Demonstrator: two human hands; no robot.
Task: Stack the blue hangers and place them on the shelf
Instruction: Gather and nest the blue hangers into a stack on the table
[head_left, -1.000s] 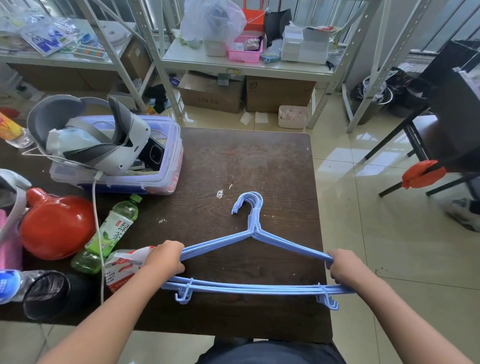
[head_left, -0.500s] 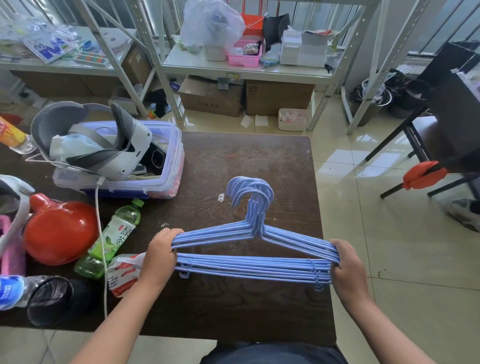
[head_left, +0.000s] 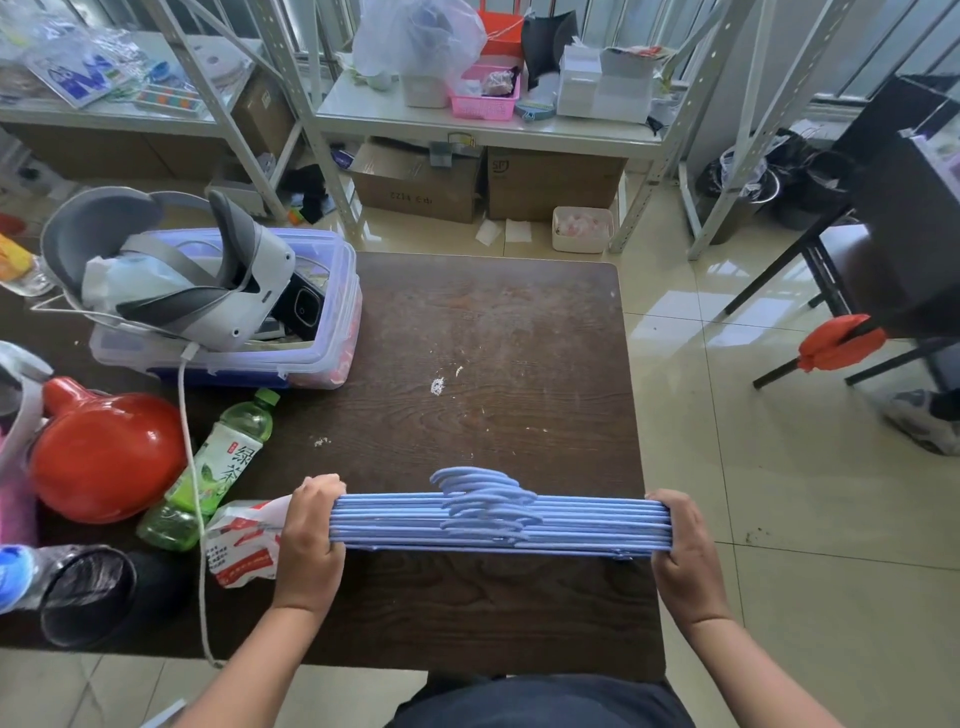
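A stack of several blue hangers (head_left: 493, 525) is held upright above the near part of the dark wooden table (head_left: 493, 332), seen edge-on from above, hooks bunched at the middle. My left hand (head_left: 311, 530) grips the stack's left end and my right hand (head_left: 680, 540) grips its right end. The grey metal shelf (head_left: 483, 122) stands beyond the table's far edge, its surface crowded with a pink basket, white boxes and a plastic bag.
On the table's left are a clear bin with a white headset (head_left: 208, 291), a red jug (head_left: 104, 452), a green tea bottle (head_left: 218, 467), a red-white packet (head_left: 241, 545) and a black cup (head_left: 88, 592). Cardboard boxes (head_left: 415, 176) sit under the shelf. A black chair (head_left: 893, 249) stands right.
The hangers lay flat on the table a second ago; both hands have tipped them up onto edge and squeezed them into a tight stack, raised off the table.
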